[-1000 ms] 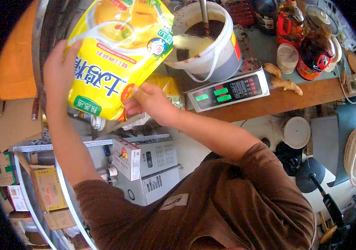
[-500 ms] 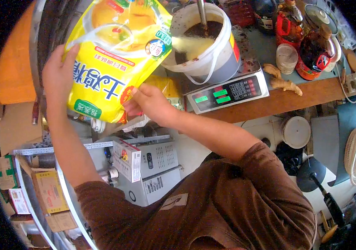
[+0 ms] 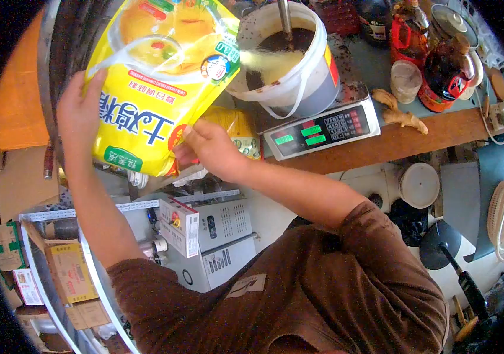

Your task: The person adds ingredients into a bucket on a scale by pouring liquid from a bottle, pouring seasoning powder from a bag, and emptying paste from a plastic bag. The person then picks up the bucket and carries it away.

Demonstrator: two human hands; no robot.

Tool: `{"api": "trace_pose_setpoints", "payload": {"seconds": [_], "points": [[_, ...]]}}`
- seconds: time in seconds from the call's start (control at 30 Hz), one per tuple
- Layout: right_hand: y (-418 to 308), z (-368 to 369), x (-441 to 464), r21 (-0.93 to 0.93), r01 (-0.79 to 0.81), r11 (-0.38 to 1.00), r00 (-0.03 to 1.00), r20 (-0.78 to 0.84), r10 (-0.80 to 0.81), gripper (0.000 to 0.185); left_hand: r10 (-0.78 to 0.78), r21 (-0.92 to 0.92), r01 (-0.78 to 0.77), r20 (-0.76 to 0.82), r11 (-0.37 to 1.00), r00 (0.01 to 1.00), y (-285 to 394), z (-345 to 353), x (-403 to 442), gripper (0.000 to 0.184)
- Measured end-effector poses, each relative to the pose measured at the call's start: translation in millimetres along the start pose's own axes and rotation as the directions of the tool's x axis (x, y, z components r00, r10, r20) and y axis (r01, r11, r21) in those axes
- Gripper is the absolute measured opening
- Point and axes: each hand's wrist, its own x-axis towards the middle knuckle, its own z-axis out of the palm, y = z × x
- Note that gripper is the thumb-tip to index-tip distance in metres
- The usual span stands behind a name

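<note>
A large yellow seasoning bag (image 3: 163, 88) is tipped toward a white bucket (image 3: 317, 82), its printing upside down. My left hand (image 3: 80, 112) grips the bag's left edge, thumb on the front. Near the lower right corner, my right hand (image 3: 210, 147) pinches the bag. Pale yellow powder (image 3: 284, 62) lies on dark contents inside the bucket, beside the bag's right edge. A metal handle (image 3: 286, 26) stands upright in the bucket, its lower end hidden. Beneath the bucket is a digital scale (image 3: 325, 133) with lit green displays.
Ginger root (image 3: 402, 112) and a cloudy cup (image 3: 406, 81) sit right of the scale, with dark bottles (image 3: 445, 71) behind. Another yellow bag (image 3: 231, 127) is partly hidden under the held one. Below are a silver appliance (image 3: 225, 236) and a shelf with cardboard boxes (image 3: 72, 271).
The bag and both hands have shifted slightly left, away from the bucket. The powder stream at the bucket's left rim has thinned, while more pale powder shows inside.
</note>
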Motion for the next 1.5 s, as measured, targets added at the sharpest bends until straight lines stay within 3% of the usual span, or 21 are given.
{"api": "trace_pose_setpoints", "payload": {"seconds": [0.17, 0.23, 0.53, 0.87, 0.93, 1.07, 1.13, 1.27, 1.33, 1.5], "points": [[2.1, -0.9, 1.4, 0.010, 0.030, 1.000, 0.999, 0.033, -0.030, 0.026, -0.012, 0.049, 0.013, -0.038, 0.999, 0.999, 3.6, -1.7, -4.3, 0.028], [-4.5, -0.1, -2.0, -0.096, 0.029, 0.995, 1.000, 0.006, -0.028, 0.027, -0.027, -0.003, 0.027, -0.026, 1.000, 0.999, 3.8, -2.3, -6.1, 0.028], [-9.8, 0.8, -6.1, -0.168, 0.006, 0.986, 1.000, -0.012, -0.008, 0.024, -0.037, 0.011, 0.037, -0.032, 0.999, 0.999, 5.7, -1.7, -10.3, 0.028], [-4.4, -0.9, -3.9, -0.122, 0.012, 0.992, 1.000, 0.014, -0.011, 0.024, -0.058, 0.017, 0.059, -0.026, 0.998, 0.998, 2.4, -1.1, -12.2, 0.027], [-5.1, -0.6, -4.2, -0.156, 0.071, 0.985, 0.997, -0.013, -0.074, 0.024, -0.034, -0.058, 0.031, -0.055, 0.998, 0.998, 0.5, -0.2, -12.8, 0.028], [-5.6, -3.1, -3.0, -0.136, 0.022, 0.991, 1.000, -0.010, -0.024, 0.025, -0.054, -0.024, 0.053, -0.037, 0.998, 0.998, -0.9, -2.7, -13.3, 0.028], [-4.9, -8.1, -0.5, -0.296, 0.084, 0.952, 0.996, 0.024, -0.080, 0.026, -0.040, -0.024, 0.039, -0.061, 0.999, 0.997, -3.7, -1.5, -14.1, 0.028], [-2.3, -6.3, -1.1, -0.260, 0.090, 0.962, 0.995, -0.024, -0.099, 0.027, -0.059, -0.045, 0.056, -0.061, 0.997, 0.996, -4.6, 0.6, -14.5, 0.028], [-5.8, -6.6, -1.9, -0.170, 0.023, 0.985, 1.000, 0.012, -0.021, 0.027, -0.061, -0.049, 0.057, -0.074, 0.997, 0.995, 1.4, 1.8, -15.2, 0.029], [-12.0, -6.0, -6.0, -0.174, 0.045, 0.984, 0.999, -0.017, -0.049, 0.028, -0.041, -0.019, 0.041, -0.050, 0.999, 0.998, -1.8, 2.4, -13.0, 0.029]]}}
